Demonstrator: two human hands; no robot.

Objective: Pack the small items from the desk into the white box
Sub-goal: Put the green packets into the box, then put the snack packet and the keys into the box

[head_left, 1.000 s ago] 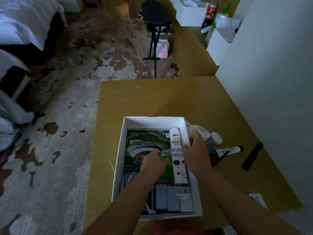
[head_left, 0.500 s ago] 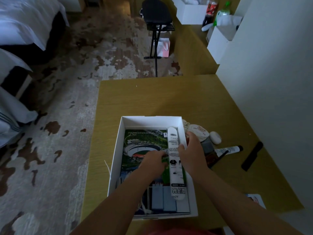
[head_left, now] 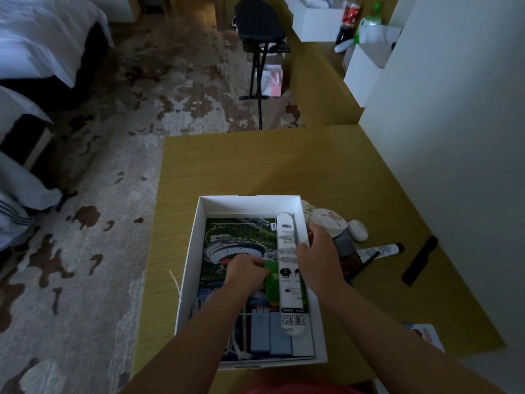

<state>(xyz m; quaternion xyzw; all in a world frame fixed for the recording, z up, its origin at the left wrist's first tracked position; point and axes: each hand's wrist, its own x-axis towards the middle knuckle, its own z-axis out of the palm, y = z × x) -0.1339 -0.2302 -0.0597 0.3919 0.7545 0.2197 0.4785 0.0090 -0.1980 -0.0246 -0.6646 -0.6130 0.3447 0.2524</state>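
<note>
The white box (head_left: 196, 245) sits on the yellow desk (head_left: 284, 169), with a picture booklet (head_left: 235, 240) lying flat in it. A long white package (head_left: 288, 251) lies along the box's right side, over a green packet (head_left: 272, 282). My left hand (head_left: 247, 270) is inside the box, fingers pinched on the green packet's left edge. My right hand (head_left: 318, 257) rests over the box's right wall, fingers against the white package. Right of the box lie a round white tin (head_left: 326, 220), a white oval case (head_left: 358, 230), a white tube (head_left: 380, 250) and a black comb (head_left: 420, 260).
A white wall (head_left: 454, 137) borders the desk on the right. A card (head_left: 426, 334) lies at the desk's near right corner. Beyond the desk stand a black stool (head_left: 260, 24), a pink bag (head_left: 271, 82) and white boxes with bottles (head_left: 352, 12). A bed (head_left: 42, 38) is at far left.
The view has shifted slightly. My right hand slid a little toward me along the white package, and my left hand has closed on the green packet beside it.
</note>
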